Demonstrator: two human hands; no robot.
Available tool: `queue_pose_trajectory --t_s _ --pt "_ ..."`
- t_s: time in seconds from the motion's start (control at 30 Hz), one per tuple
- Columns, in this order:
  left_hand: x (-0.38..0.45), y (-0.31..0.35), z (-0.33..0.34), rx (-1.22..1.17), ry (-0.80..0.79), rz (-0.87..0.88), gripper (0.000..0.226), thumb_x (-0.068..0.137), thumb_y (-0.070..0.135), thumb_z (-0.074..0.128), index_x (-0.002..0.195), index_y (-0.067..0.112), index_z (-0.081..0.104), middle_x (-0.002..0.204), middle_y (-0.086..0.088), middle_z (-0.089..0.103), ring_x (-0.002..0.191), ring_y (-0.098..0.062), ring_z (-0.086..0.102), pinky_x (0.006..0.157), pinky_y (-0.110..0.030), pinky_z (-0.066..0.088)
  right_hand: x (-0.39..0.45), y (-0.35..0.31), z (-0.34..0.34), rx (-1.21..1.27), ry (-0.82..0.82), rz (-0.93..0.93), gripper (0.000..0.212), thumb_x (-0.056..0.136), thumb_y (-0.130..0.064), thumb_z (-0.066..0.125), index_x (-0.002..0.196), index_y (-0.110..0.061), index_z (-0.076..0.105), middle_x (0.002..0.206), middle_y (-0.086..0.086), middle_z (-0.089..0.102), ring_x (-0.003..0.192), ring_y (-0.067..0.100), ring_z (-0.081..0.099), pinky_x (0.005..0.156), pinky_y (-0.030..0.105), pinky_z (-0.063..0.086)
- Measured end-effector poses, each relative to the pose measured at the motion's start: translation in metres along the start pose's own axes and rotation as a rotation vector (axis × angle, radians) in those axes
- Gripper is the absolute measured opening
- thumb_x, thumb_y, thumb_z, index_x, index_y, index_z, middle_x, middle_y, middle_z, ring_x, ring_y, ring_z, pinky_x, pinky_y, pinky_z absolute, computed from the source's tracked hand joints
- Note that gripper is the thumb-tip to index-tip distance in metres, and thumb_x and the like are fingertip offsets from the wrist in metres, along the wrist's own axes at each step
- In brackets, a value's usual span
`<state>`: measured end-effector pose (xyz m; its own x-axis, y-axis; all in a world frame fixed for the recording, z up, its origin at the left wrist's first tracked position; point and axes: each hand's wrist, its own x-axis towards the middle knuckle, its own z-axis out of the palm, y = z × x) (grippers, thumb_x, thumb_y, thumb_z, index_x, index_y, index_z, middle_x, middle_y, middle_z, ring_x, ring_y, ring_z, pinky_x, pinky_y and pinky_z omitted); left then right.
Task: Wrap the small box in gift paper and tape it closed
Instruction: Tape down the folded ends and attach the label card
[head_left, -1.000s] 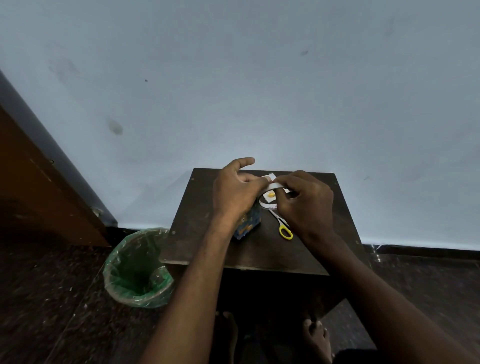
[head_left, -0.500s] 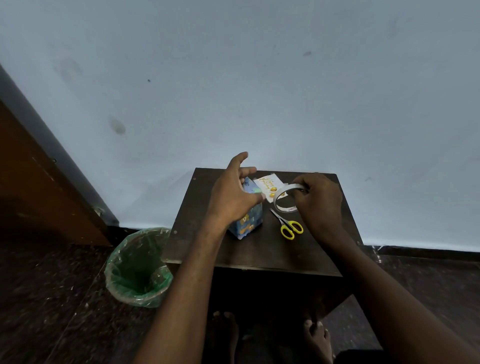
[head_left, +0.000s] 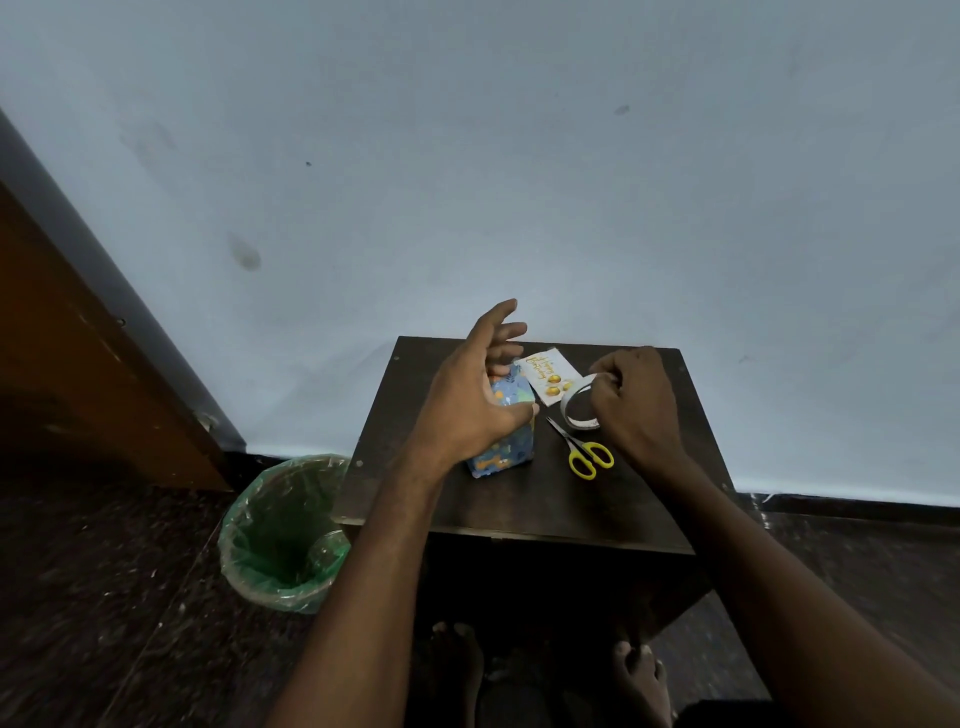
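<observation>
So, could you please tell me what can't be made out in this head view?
- Box: its near-left side is hidden behind the left hand; any taped seams are unseen.
- Tape: its right part is hidden by the right hand.
- Card: the writing is too small to read.

Both forearms reach forward from the bottom edge, the left from about 7 o'clock, the right from about 4 o'clock, bare to the wrists. The left hand (head_left: 475, 395) is spread, its fingers (head_left: 501, 330) straight and fanned toward 12 o'clock, thumb stretched toward 3 o'clock, palm facing right. The right hand (head_left: 636, 402) lies at 3 o'clock of the left, well apart from it, back upward, fingers curled in and pinching at their tips. Two bare feet show near 6 o'clock.
</observation>
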<state>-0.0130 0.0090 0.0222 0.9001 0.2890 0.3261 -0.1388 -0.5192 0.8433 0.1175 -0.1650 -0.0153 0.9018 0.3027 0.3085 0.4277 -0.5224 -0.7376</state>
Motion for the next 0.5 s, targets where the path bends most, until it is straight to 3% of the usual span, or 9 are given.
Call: queue_pose_trajectory --t_s 0.13,0.3,0.43,0.5 --pt "-0.003 0.002 -0.003 -0.082 0.008 0.038 0.097 0.072 0.006 0.082 0.158 0.025 0.043 0.145 0.004 0.062 0.126 -0.015 0.066 0.100 -0.027 0.055 0.000 -0.004 -0.002 -0.025 0.039 -0.111 0.013 0.094 -0.005 0.060 0.099 -0.014 0.068 0.113 0.004 0.053 0.083 0.007 0.048 0.073 0.028 0.036" --pt "-0.005 0.001 -0.009 -0.098 0.062 0.070 0.066 0.068 0.000 0.072 0.131 0.020 0.071 0.141 0.007 0.065 0.123 -0.014 0.068 0.097 -0.029 0.057 -0.005 0.009 0.002 -0.333 -0.184 -0.163 0.013 0.086 0.002 0.062 0.086 -0.011 0.064 0.105 0.007 0.053 0.081 0.034 0.059 0.068 0.036 0.041" --pt "-0.004 0.000 -0.011 -0.065 0.073 0.083 0.054 0.066 0.001 0.071 0.116 0.021 0.079 0.147 0.007 0.061 0.123 -0.015 0.068 0.100 -0.035 0.059 -0.008 0.011 0.002 -0.512 -0.345 -0.126 0.013 0.079 -0.001 0.061 0.071 -0.011 0.058 0.085 0.000 0.044 0.084 0.033 0.059 0.058 0.031 0.031" --pt "-0.004 0.001 -0.011 -0.058 0.076 0.082 0.051 0.067 0.000 0.070 0.112 0.021 0.080 0.147 0.008 0.060 0.124 -0.015 0.067 0.100 -0.038 0.059 -0.006 0.007 0.002 -0.513 -0.333 -0.101 0.007 0.076 -0.004 0.061 0.072 -0.010 0.062 0.082 0.000 0.050 0.084 0.032 0.060 0.057 0.029 0.031"
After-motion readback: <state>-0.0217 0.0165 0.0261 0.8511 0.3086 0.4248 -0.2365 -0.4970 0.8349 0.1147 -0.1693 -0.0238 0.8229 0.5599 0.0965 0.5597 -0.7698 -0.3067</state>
